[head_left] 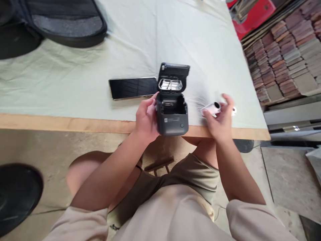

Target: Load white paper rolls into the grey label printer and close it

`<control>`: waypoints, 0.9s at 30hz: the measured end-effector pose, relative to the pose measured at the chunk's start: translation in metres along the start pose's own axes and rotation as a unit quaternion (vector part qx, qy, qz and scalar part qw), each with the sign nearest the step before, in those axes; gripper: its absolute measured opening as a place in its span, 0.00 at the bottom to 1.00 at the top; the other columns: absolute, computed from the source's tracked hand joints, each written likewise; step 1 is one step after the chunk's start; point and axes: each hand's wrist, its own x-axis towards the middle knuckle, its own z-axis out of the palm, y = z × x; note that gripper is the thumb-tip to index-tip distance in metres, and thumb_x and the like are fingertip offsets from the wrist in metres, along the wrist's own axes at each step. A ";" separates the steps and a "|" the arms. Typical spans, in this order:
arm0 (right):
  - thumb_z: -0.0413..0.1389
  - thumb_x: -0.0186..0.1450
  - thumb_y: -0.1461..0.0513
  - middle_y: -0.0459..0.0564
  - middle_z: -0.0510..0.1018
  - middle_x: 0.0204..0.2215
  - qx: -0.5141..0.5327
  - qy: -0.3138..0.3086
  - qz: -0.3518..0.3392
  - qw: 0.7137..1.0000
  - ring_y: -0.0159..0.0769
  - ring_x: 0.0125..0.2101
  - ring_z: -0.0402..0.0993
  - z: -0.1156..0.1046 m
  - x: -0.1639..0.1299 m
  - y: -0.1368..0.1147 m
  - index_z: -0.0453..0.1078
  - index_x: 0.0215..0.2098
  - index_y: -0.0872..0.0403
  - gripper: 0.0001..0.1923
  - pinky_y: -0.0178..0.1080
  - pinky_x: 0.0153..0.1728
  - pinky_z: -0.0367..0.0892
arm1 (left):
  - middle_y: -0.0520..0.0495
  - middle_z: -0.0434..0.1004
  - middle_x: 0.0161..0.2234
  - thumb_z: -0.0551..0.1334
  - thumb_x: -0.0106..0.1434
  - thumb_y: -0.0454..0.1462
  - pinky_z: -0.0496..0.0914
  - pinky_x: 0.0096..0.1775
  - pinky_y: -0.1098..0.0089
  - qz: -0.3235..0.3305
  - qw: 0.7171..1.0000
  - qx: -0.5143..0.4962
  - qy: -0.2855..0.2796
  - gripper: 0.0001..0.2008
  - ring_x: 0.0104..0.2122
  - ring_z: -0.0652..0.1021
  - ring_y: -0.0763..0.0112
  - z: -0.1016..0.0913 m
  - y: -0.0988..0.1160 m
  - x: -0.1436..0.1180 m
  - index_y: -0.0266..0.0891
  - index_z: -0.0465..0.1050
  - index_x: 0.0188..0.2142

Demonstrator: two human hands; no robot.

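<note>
A small dark grey thermal printer [173, 124] is held at the table's front edge, its lid [174, 70] raised and its inner bay showing. My left hand [146, 118] grips it by the left side, fingers partly hidden behind it. To the right, my right hand [222, 120] is closed round a white paper roll [211, 108] with a dark core facing up and right. Part of a second white roll [234, 110] shows beyond the right fingers. A black-screened phone [134, 88] lies just left of the printer.
Pale cloth [75, 80] covers the table, whose wooden front edge [62, 123] is exposed. An open black case [67, 26] sits at the far left. Stacked bricks [286, 57] and a red plastic chair [255, 18] stand beyond the right side. A black round stool [18, 197] is at lower left.
</note>
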 end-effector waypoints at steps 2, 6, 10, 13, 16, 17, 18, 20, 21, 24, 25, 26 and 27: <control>0.74 0.66 0.53 0.48 0.80 0.55 0.160 0.044 0.073 0.983 0.45 0.49 0.86 -0.007 -0.001 0.000 0.65 0.68 0.34 0.38 0.47 0.44 0.86 | 0.46 0.90 0.46 0.67 0.64 0.49 0.86 0.60 0.49 -0.003 1.000 0.001 -0.017 0.17 0.58 0.90 0.43 -0.003 -0.001 0.000 0.47 0.77 0.49; 0.71 0.68 0.49 0.49 0.85 0.57 0.281 -0.022 0.131 0.950 0.46 0.55 0.89 -0.014 0.008 -0.015 0.77 0.56 0.39 0.20 0.48 0.47 0.89 | 0.47 0.90 0.46 0.67 0.66 0.49 0.86 0.60 0.49 -0.004 0.999 -0.005 -0.033 0.19 0.58 0.90 0.44 -0.006 -0.001 0.000 0.47 0.78 0.54; 0.71 0.72 0.52 0.46 0.85 0.49 0.192 -0.111 -0.012 0.975 0.48 0.51 0.90 -0.008 0.022 -0.065 0.77 0.61 0.34 0.21 0.54 0.52 0.90 | 0.48 0.91 0.46 0.69 0.65 0.49 0.86 0.59 0.50 -0.001 0.999 -0.007 -0.037 0.20 0.57 0.90 0.44 -0.008 -0.003 0.002 0.47 0.78 0.54; 0.66 0.75 0.57 0.49 0.86 0.54 0.028 -0.149 -0.173 0.973 0.50 0.54 0.90 0.004 0.029 -0.111 0.75 0.67 0.37 0.23 0.57 0.57 0.87 | 0.49 0.91 0.46 0.70 0.65 0.48 0.85 0.61 0.52 0.010 0.999 -0.003 -0.039 0.20 0.58 0.90 0.46 -0.009 -0.005 0.002 0.48 0.78 0.55; 0.61 0.72 0.65 0.53 0.88 0.59 -0.120 -0.205 -0.289 0.927 0.52 0.56 0.89 0.016 0.034 -0.137 0.76 0.68 0.43 0.28 0.54 0.55 0.86 | 0.49 0.92 0.47 0.71 0.65 0.47 0.84 0.63 0.52 0.012 0.999 -0.008 -0.041 0.23 0.59 0.90 0.46 -0.010 -0.007 0.002 0.48 0.78 0.58; 0.60 0.70 0.66 0.54 0.89 0.59 -0.160 -0.219 -0.301 0.915 0.53 0.55 0.89 0.019 0.036 -0.139 0.76 0.69 0.44 0.30 0.54 0.53 0.85 | 0.49 0.92 0.48 0.71 0.65 0.47 0.83 0.63 0.52 0.009 0.999 -0.011 -0.043 0.24 0.60 0.90 0.45 -0.010 -0.007 0.002 0.48 0.78 0.60; 0.60 0.69 0.66 0.54 0.89 0.58 -0.197 -0.225 -0.303 0.905 0.54 0.53 0.89 0.021 0.037 -0.138 0.76 0.69 0.45 0.31 0.54 0.50 0.84 | 0.49 0.92 0.49 0.71 0.65 0.47 0.83 0.64 0.52 0.007 0.999 -0.014 -0.044 0.25 0.60 0.89 0.45 -0.010 -0.008 0.002 0.48 0.78 0.61; 0.61 0.69 0.63 0.54 0.91 0.54 -0.261 -0.222 -0.290 0.894 0.56 0.47 0.90 0.023 0.039 -0.132 0.76 0.68 0.47 0.29 0.54 0.47 0.82 | 0.50 0.92 0.49 0.72 0.65 0.47 0.82 0.64 0.52 0.006 0.999 -0.016 -0.043 0.27 0.61 0.89 0.45 -0.010 -0.008 0.001 0.49 0.78 0.62; 0.61 0.69 0.62 0.54 0.92 0.52 -0.282 -0.214 -0.288 0.890 0.55 0.44 0.89 0.023 0.038 -0.129 0.77 0.65 0.47 0.26 0.53 0.45 0.80 | 0.50 0.92 0.49 0.73 0.65 0.47 0.82 0.65 0.53 0.009 0.999 -0.017 -0.041 0.26 0.62 0.89 0.45 -0.010 -0.008 0.002 0.49 0.78 0.62; 0.60 0.72 0.61 0.53 0.92 0.45 -0.309 -0.192 -0.299 0.882 0.52 0.40 0.88 0.021 0.035 -0.125 0.79 0.54 0.47 0.14 0.51 0.44 0.75 | 0.50 0.91 0.48 0.73 0.64 0.48 0.81 0.65 0.55 0.011 0.999 -0.013 -0.041 0.23 0.63 0.88 0.46 -0.011 -0.009 0.002 0.48 0.79 0.57; 0.60 0.72 0.62 0.53 0.92 0.43 -0.314 -0.186 -0.308 0.879 0.52 0.40 0.88 0.020 0.033 -0.126 0.79 0.52 0.47 0.12 0.50 0.44 0.73 | 0.50 0.91 0.48 0.73 0.64 0.48 0.81 0.65 0.55 0.012 0.999 -0.010 -0.042 0.22 0.64 0.87 0.46 -0.011 -0.009 0.002 0.48 0.79 0.55; 0.59 0.71 0.62 0.52 0.91 0.41 -0.318 -0.182 -0.315 0.876 0.52 0.40 0.88 0.020 0.032 -0.127 0.79 0.51 0.47 0.11 0.50 0.43 0.71 | 0.50 0.91 0.48 0.73 0.64 0.48 0.81 0.64 0.55 0.013 0.999 -0.005 -0.043 0.21 0.64 0.87 0.46 -0.011 -0.009 0.003 0.47 0.78 0.55; 0.60 0.71 0.62 0.52 0.91 0.40 -0.323 -0.179 -0.318 0.873 0.52 0.40 0.88 0.020 0.032 -0.128 0.79 0.51 0.47 0.11 0.50 0.43 0.70 | 0.49 0.91 0.48 0.73 0.64 0.49 0.82 0.64 0.55 0.014 0.999 0.000 -0.045 0.21 0.64 0.87 0.45 -0.011 -0.009 0.003 0.47 0.78 0.54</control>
